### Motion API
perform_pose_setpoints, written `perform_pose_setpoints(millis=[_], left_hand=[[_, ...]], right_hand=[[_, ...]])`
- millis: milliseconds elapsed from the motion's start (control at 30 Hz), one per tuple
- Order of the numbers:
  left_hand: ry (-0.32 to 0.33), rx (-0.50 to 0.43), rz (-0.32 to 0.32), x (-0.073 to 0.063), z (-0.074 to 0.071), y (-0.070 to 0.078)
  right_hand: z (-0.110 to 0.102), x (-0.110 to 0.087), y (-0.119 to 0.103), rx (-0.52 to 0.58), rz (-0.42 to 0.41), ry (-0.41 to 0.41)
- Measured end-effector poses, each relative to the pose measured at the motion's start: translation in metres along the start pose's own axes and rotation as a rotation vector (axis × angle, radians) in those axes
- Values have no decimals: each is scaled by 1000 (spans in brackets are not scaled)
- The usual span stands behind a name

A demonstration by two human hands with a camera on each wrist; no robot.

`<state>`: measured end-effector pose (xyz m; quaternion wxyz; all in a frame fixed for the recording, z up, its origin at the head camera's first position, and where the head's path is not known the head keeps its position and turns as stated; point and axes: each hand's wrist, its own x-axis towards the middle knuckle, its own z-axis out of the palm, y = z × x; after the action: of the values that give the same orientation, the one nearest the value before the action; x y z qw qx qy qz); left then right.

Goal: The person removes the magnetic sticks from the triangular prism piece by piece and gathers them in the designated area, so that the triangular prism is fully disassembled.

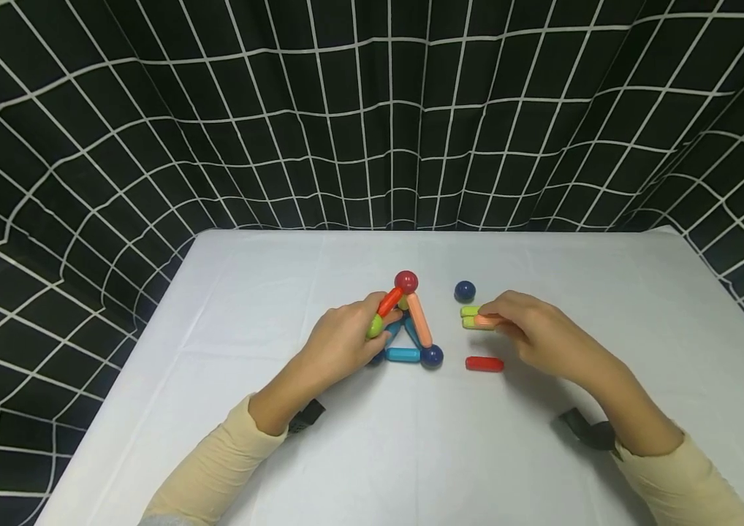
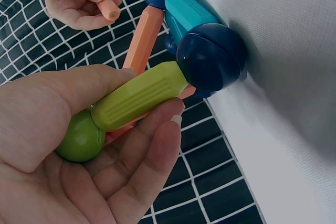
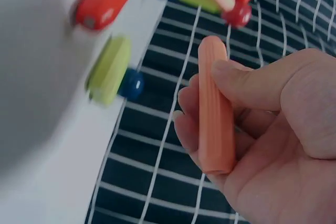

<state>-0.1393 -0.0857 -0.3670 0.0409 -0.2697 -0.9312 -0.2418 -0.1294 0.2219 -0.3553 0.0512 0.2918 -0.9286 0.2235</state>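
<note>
A frame of toy rods and balls stands mid-table, with blue rods [image 1: 403, 355] and navy balls [image 1: 432, 356] at its base and a red ball [image 1: 406, 282] on top. My left hand [image 1: 339, 340] grips the frame's left side. Seen from the left wrist, thumb and fingers lie around a yellow-green rod [image 2: 139, 95] running between a green ball [image 2: 81, 137] and a navy ball [image 2: 212, 56]. Just right of the frame, my right hand [image 1: 539, 332] pinches a loose orange rod [image 3: 215, 108] between thumb and fingers. A red rod [image 1: 390, 301] slants up to the red ball.
Near the right hand lie yellow-green rod ends [image 1: 469, 311], partly hidden by that hand in the head view. Behind them sits a loose navy ball [image 1: 465, 291]; a loose red rod [image 1: 484, 364] lies nearer. A black curtain with white grid lines [image 1: 385, 131] surrounds the white table [image 1: 372, 453].
</note>
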Motion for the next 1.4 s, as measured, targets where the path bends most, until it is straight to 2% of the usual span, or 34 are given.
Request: perform_pose_setpoints(millis=[133, 267, 533, 800, 1133, 1400], left_hand=[[-1, 6, 7, 0, 1, 0], [7, 17, 5, 0, 0, 0], [-5, 5, -1, 1, 1, 1], [-3, 9, -7, 1, 2, 0], [11, 19, -3, 1, 2, -1], [10, 6, -5, 1, 2, 0]], right_hand=[[-8, -3, 16, -2, 20, 21], [-14, -4, 31, -2, 84, 18], [-13, -6, 57, -3, 163, 0], [-9, -6, 81, 39, 280, -72], [-1, -6, 97, 36, 399, -140], [2, -6, 102, 27, 432, -148]])
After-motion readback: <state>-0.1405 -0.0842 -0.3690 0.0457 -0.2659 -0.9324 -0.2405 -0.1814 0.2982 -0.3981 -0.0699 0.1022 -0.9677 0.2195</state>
